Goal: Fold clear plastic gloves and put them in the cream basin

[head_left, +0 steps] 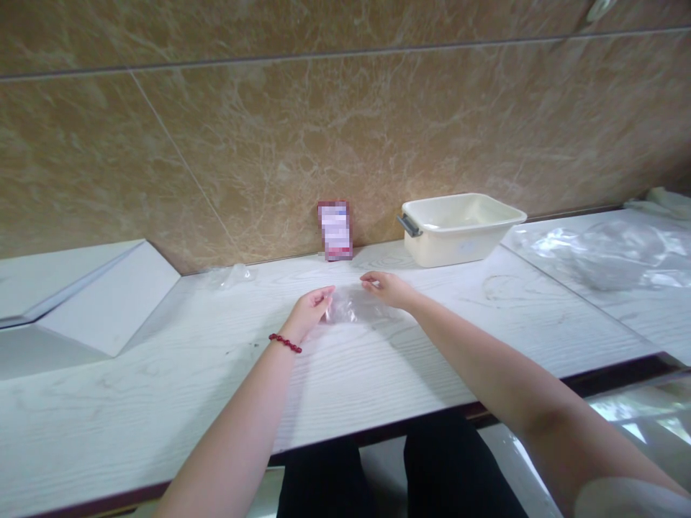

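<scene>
A small clear plastic bag [353, 307] lies on the white wood-grain table [216, 381] between my two hands. My left hand [310, 309], with a red bead bracelet at the wrist, pinches the bag's left edge with closed fingers. At the bag's right upper edge my right hand [389, 288] pinches it too, fingers curled down onto the plastic. Both forearms reach forward over the table from the near edge.
A cream plastic tub [458, 226] with a grey handle stands at the back right against the marble wall. A small pink card [335, 230] leans on the wall. Crumpled clear plastic [232, 275] lies back left; more plastic sheets [610, 252] cover the right table. A white slanted board [113, 302] sits left.
</scene>
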Available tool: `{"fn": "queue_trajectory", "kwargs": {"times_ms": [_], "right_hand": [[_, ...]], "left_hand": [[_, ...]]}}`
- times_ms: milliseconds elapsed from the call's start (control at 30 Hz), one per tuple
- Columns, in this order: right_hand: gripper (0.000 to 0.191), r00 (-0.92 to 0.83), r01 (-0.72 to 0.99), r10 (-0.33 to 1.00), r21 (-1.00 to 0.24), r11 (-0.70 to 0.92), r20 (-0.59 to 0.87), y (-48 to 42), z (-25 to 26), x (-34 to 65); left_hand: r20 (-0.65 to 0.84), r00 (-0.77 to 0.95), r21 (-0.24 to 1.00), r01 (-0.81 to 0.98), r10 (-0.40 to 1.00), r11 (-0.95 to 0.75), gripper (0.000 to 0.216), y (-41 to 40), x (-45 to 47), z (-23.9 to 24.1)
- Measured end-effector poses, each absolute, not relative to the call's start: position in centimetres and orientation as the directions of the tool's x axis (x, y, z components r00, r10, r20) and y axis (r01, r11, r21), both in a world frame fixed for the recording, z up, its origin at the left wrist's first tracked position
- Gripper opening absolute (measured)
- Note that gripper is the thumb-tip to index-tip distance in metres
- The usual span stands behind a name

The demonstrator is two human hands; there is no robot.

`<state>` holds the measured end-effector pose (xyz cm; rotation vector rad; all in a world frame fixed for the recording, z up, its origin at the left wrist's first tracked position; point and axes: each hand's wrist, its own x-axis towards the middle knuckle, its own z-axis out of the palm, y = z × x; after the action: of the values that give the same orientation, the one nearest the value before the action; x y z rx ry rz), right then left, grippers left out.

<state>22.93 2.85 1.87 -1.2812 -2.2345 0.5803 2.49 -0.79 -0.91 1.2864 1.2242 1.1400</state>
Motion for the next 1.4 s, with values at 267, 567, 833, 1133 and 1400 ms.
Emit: {"fn": "queue_trajectory", "kwargs": {"times_ms": [267, 567, 833, 1133, 1400], "right_hand": [[0.026, -0.551, 0.611, 0.832, -0.646, 0.457, 0.068, 2.4, 2.6, 23.2], [0.03, -0.586, 0.565, 0.81, -0.7, 0.436, 0.032, 1.9, 2.5, 22.9], [0.026, -0.558, 0.66, 0.83, -0.592, 0.462, 0.027, 1.7, 2.8, 22.5], [0.023, -0.601, 0.706, 0.794, -0.403, 0.582, 0.093, 2.0, 2.5, 22.7], [0.025, -0.522, 0.774, 0.848, -0.368, 0.516, 0.09, 2.4, 1.9, 22.6]], "left_hand": [[0.003, 0.072, 1.0, -0.01, 0.997, -0.002, 0.035, -1.0, 2.8, -0.9], [0.077, 0.059, 0.986, 0.141, 0.995, -0.085, 0.03, -0.9, 2.8, -0.8], [0.154, -0.008, 0.952, 0.269, 0.988, -0.146, 0.028, -1.6, 3.5, -0.5], [0.27, 0.038, 0.674, 0.706, 0.962, -0.217, 0.029, -2.2, 3.8, 0.3], [0.351, 0.159, 0.421, 0.853, 0.923, -0.307, 0.025, -2.1, 3.8, 0.2]]}}
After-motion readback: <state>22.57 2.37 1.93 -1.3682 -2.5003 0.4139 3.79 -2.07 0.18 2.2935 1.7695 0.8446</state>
